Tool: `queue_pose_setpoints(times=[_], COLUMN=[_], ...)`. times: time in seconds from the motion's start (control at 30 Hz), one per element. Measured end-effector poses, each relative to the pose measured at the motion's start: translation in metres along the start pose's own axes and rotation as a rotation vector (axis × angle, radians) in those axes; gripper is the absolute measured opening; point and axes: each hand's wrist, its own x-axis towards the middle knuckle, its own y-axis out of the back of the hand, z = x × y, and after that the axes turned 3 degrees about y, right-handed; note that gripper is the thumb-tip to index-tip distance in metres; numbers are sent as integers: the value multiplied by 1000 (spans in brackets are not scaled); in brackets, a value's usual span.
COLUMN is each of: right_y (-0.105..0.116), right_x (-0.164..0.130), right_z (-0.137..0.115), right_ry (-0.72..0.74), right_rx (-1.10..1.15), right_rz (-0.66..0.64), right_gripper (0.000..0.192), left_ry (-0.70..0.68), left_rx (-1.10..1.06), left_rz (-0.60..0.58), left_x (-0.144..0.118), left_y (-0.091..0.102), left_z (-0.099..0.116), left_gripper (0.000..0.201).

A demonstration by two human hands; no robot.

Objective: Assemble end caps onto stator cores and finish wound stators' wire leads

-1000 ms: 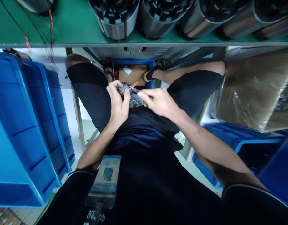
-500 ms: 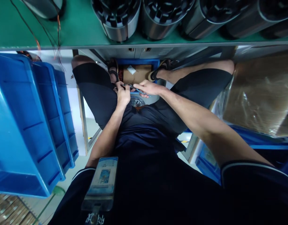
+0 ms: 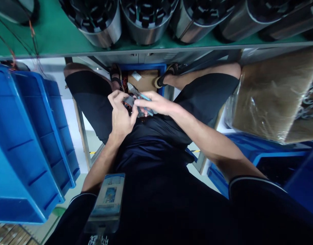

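In front of my lap, my left hand (image 3: 121,117) is closed around a small motor stator (image 3: 130,100), a grey metal ring with dark and copper-coloured windings showing at its end. My right hand (image 3: 158,102) grips pliers (image 3: 133,89) with blue handles. Their metal jaws point up and to the left, beyond the stator. The fingers of both hands nearly meet at the stator's right side, and I cannot tell whether the right fingertips touch it.
Several metal motor housings (image 3: 148,32) line the green bench (image 3: 54,41) above. Blue bins (image 3: 23,129) stand at left. A plastic-wrapped carton (image 3: 268,98) sits at right over a blue crate (image 3: 232,149). Between my feet is a blue tray (image 3: 162,69) with cardboard inside.
Both hands have come up closer to my body. The stator and the pliers now show more clearly, the jaws turned up and left. The whole view has shifted slightly.
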Motion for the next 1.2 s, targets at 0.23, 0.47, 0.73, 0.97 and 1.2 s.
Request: queue_pose_setpoints(times=[0.23,0.47,0.73,0.97,1.2], right_y=[-29,-37,-44,-50,-53], right_x=[-62,-102,-156,-154,-157], right_z=[-53,-99,-123,-124,-131], right_ry=[344,573,247,265,284], right_rx=[-48,-513,-803,-796,-877], right_rz=[-61,85,209,177,218], right_gripper=[53,22,61,70,66], left_ry=[-11,424,297,176,171], left_rx=[-626,-1019,-890,-818,-796], left_rz=[-291,-524,-462,-414,-443], left_x=[-25,-30,-33,-40,-42], left_y=[52,73,68,70,72], left_z=[52,109,105,105,115], left_gripper=[90,50,63,55,50])
